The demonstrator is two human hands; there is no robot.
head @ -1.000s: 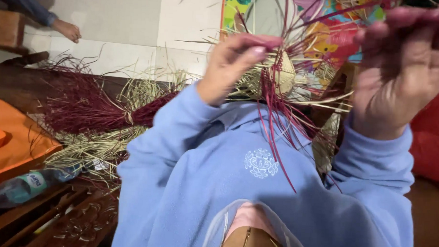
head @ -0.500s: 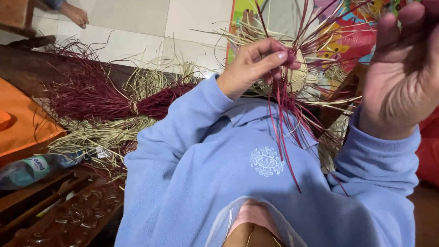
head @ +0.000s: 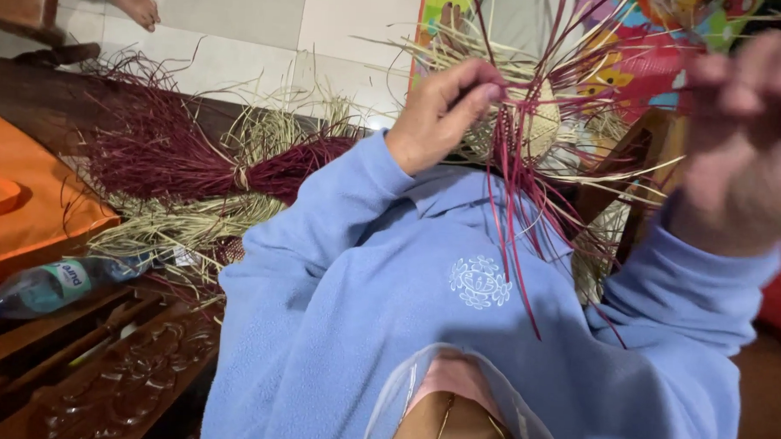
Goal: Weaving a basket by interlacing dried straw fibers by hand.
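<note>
L hand [head: 442, 117] pinching red straw strands [head: 508, 189] (R hand [head: 744, 145] blurred)

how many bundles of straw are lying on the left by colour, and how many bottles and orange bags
dark red straw bundle: 1
pale straw bundle: 1
plastic bottle: 1
orange bag: 1
total: 4
</note>
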